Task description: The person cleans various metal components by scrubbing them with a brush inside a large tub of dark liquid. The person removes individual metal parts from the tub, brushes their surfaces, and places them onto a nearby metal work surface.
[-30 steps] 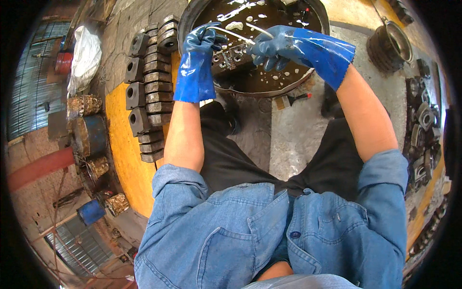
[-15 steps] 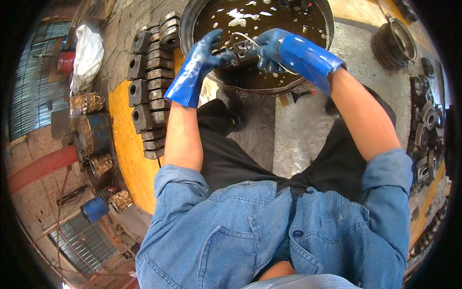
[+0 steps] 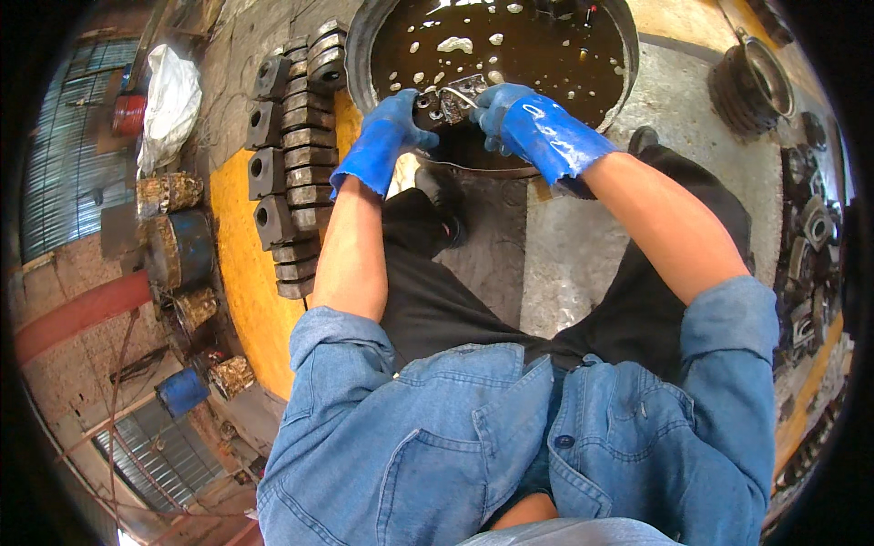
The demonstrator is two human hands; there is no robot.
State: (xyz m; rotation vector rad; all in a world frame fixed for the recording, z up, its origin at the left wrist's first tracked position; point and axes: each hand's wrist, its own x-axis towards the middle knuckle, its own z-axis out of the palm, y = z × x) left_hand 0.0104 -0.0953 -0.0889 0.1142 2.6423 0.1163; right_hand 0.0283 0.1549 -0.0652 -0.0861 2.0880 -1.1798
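Note:
Both my hands wear wet blue rubber gloves. My left hand (image 3: 387,136) and my right hand (image 3: 510,114) grip together a small dark metal part (image 3: 448,102) with a thin shiny wire or rod on top. They hold it over the near rim of a round black basin (image 3: 360,55) filled with dark brown liquid with pale flecks afloat. I crouch over it in a denim shirt and black trousers.
Stacked dark metal blocks (image 3: 291,155) lie in rows at my left on a yellow-painted floor patch (image 3: 241,282). A white bag (image 3: 168,100) and rusty cylinders (image 3: 177,246) lie further left. Round metal parts (image 3: 756,86) and more dark castings (image 3: 810,246) lie at the right.
Both hands have drawn back from the middle of the basin toward its near rim, lifting the dark part out of the liquid. My left hand has closed onto the part.

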